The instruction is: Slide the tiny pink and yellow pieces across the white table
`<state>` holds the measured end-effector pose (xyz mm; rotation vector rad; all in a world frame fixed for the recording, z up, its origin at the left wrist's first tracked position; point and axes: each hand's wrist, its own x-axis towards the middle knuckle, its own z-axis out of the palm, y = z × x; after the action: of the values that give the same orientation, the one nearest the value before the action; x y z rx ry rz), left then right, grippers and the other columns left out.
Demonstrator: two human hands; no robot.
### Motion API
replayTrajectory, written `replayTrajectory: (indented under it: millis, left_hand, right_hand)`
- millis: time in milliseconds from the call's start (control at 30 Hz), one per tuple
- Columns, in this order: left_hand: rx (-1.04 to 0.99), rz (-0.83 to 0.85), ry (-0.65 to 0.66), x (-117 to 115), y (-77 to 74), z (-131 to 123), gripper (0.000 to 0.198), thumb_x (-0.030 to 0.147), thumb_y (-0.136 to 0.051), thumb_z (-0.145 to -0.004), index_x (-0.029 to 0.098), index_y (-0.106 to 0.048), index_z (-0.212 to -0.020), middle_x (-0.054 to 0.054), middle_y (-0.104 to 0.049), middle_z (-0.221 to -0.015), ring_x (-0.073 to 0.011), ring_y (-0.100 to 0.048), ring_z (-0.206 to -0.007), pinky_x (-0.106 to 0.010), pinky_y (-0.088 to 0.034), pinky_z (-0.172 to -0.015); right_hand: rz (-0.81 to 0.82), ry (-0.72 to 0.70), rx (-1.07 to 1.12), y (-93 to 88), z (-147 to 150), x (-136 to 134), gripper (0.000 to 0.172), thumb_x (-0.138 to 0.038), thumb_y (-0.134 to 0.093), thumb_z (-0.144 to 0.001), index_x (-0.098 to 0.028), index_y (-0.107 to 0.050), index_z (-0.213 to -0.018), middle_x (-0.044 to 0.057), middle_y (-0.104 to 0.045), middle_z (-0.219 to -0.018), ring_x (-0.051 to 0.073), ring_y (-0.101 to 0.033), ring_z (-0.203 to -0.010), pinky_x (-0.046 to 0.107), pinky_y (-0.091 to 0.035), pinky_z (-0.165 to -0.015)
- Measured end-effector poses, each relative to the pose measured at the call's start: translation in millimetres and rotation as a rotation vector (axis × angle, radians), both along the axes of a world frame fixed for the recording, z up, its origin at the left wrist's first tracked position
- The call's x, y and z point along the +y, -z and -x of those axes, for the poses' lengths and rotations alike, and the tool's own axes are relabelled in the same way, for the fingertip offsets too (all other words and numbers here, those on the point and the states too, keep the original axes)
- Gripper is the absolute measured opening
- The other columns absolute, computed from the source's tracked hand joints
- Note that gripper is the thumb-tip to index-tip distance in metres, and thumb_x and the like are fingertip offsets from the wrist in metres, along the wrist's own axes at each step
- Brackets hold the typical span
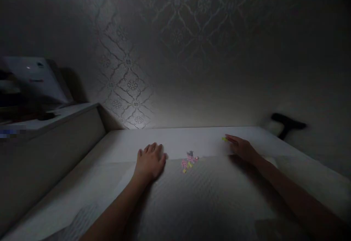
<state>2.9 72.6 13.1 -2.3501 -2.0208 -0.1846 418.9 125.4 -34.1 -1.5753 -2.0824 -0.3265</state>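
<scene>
My left hand (150, 160) rests palm down at the edge of a pale textured sheet (189, 201), its fingers a little apart and nothing visible in them. Farther right, my right hand (241, 148) is raised over the white surface (203, 142), pinching a small yellow-green piece (224, 138) whose kind is too small to make out. Between the hands lies a little cluster of small pieces: pink ones (184, 163), yellow ones (184, 171) and a grey one (190, 153). Neither hand touches this cluster.
A patterned wall (175, 69) rises behind the white surface. On the left stands a higher white shelf (82, 113) bearing a tilted white box-like object (35, 78) and dark items. A black T-shaped object (287, 122) is at the right. The room is dim.
</scene>
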Motion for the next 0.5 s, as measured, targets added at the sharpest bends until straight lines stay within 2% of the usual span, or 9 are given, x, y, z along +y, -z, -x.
replayTrajectory:
  millis: [167,400,500]
  left_hand:
    - [-0.002,0.014,-0.009,0.0,-1.3,-0.8,0.052,0.042,-0.030,-0.102,0.019,-0.046,-0.146,-0.015,-0.043,-0.156,-0.0313,-0.039,-0.143,-0.056,-0.030,-0.115]
    - [0.007,0.012,-0.012,0.5,0.8,-0.7,0.052,0.043,-0.030,-0.102,0.020,-0.046,-0.146,-0.014,-0.043,-0.156,-0.0301,-0.039,-0.144,-0.054,-0.030,-0.115]
    - [0.011,0.000,-0.008,-0.5,0.4,-0.9,0.051,0.042,-0.030,-0.102,0.020,-0.047,-0.145,-0.014,-0.044,-0.155,-0.0303,-0.040,-0.142,-0.054,-0.031,-0.114]
  right_hand:
    - [0.035,-0.054,0.185,3.7,-1.8,3.2,0.051,-0.024,-0.046,-0.080,-0.021,-0.068,-0.125,0.009,-0.073,-0.120,0.027,-0.068,-0.113,0.046,-0.055,-0.099]
    - [0.064,-0.037,0.199,5.3,-0.1,1.2,0.056,-0.024,-0.046,-0.077,-0.022,-0.066,-0.130,0.008,-0.071,-0.125,0.028,-0.067,-0.116,0.047,-0.054,-0.102]
    - [0.079,-0.034,0.158,2.9,0.3,1.0,0.057,-0.023,-0.045,-0.078,-0.018,-0.066,-0.130,0.011,-0.069,-0.128,0.028,-0.066,-0.117,0.047,-0.054,-0.102]
